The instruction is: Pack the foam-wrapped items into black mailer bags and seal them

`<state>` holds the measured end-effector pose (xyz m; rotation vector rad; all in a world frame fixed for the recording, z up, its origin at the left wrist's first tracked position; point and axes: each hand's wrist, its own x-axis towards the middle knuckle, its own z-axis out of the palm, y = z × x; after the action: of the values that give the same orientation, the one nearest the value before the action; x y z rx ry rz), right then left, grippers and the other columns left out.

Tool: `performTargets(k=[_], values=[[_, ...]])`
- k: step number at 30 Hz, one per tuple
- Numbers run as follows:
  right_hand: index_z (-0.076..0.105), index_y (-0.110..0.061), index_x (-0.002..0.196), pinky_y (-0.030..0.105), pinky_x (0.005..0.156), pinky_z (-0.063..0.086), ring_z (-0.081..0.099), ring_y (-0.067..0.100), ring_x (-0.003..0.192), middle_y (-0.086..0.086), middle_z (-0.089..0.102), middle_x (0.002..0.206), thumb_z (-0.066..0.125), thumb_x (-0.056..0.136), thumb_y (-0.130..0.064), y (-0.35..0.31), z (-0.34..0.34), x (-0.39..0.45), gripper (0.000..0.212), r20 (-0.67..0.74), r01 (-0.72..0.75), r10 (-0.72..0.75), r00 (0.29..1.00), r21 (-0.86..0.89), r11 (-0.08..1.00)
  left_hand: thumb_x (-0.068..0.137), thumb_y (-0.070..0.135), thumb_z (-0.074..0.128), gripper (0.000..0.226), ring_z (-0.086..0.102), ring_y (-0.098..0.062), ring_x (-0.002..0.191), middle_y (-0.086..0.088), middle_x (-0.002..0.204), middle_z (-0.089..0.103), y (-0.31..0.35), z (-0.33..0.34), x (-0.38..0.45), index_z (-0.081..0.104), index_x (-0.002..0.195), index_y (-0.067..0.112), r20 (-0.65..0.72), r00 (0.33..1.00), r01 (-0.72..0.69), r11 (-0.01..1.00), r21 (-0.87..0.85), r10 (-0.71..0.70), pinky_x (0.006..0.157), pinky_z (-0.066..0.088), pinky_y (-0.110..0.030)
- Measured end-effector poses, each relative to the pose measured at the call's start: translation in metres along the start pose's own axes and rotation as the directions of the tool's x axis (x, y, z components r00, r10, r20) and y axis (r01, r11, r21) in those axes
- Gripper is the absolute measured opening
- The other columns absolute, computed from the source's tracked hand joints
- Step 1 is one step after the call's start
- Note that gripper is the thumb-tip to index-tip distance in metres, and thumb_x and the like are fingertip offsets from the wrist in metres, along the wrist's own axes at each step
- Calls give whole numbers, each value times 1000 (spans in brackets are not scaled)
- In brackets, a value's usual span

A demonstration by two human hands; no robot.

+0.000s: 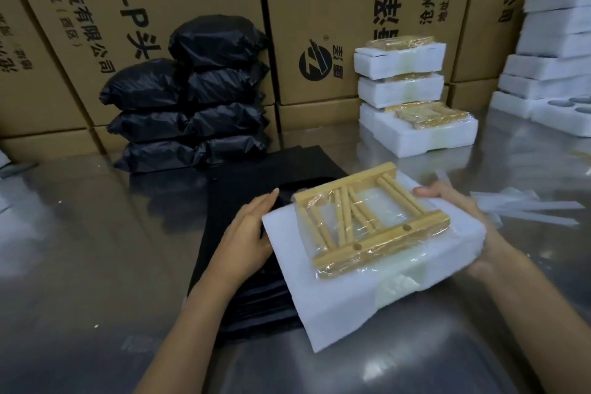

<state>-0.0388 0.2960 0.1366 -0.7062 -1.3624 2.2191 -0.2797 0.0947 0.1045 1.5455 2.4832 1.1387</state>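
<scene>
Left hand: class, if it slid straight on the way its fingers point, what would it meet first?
The left hand points up the table, so probably only flat black mailer bags beneath, then the stack of filled black bags; depth is unclear.

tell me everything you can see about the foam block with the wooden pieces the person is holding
The foam block is white, thick and roughly rectangular, with a loose foam sheet trailing off its near edge. On top lies a pack of pale wooden rods and bars sealed in clear plastic. It is tilted, over a stack of flat black mailer bags on the steel table. The left hand touches its left edge; the right hand cups the right end.
</scene>
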Motion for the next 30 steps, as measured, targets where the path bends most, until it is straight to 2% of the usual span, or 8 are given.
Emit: performTargets(k=[5,8,10,13,18,22,27,30], values=[[80,-24,61,26,45,55,73,17,56,2,75,66,81,63,-36,9,-15,9,13,-24,51,-52,998,-47,998,97,10,56,71,27,0,138,15,156,30,4,-1,0,24,156,31,-93,994,-43,990,135,55,99,15,-1],[79,-14,63,29,50,56,71,22,57,10,72,66,82,56,-33,9,-16,13,20,15,-45,44,999,19,999,93,-5,48,77,30,-1,133,18,153,30,10,0,0,24,156,30,-160,982,-72,984,160,98,91,14,9],[80,-12,70,30,56,59,72,23,64,11,73,73,85,51,-35,8,-17,15,30,45,-64,62,997,41,997,91,-9,46,80,29,4,130,25,148,26,14,0,-1,23,157,30,-167,978,-95,983,158,122,89,17,10],[81,-16,79,30,60,59,73,23,70,9,75,82,76,69,-38,9,-21,16,25,30,-14,11,999,97,995,91,-9,47,84,20,17,125,31,145,20,18,1,-2,19,157,34,-143,980,-112,982,154,135,88,20,9],[78,-17,93,35,74,57,71,24,80,9,74,95,66,83,-39,12,-24,19,27,-46,43,-36,998,171,984,92,-6,52,89,14,17,130,37,149,12,22,6,-3,11,157,39,-101,980,-154,978,144,169,89,16,10],[75,-19,104,33,61,59,74,22,78,8,76,96,65,85,-41,13,-24,19,31,-90,85,-70,993,180,980,89,-8,53,92,9,34,118,51,141,2,29,14,-5,10,156,37,-81,980,-172,979,109,181,87,17,11],[72,-19,115,32,62,60,75,22,82,8,77,102,64,85,-43,16,-21,20,39,-133,152,-131,982,164,975,89,-10,52,92,4,35,121,38,149,9,33,21,-6,11,158,35,-126,976,-166,981,101,178,90,11,12],[69,-20,121,39,76,61,74,24,92,9,76,109,65,83,-44,17,-15,20,44,-186,201,-178,966,110,973,87,-13,49,92,8,30,126,30,153,16,34,21,-7,13,158,34,-188,965,-167,980,105,184,93,16,9]])
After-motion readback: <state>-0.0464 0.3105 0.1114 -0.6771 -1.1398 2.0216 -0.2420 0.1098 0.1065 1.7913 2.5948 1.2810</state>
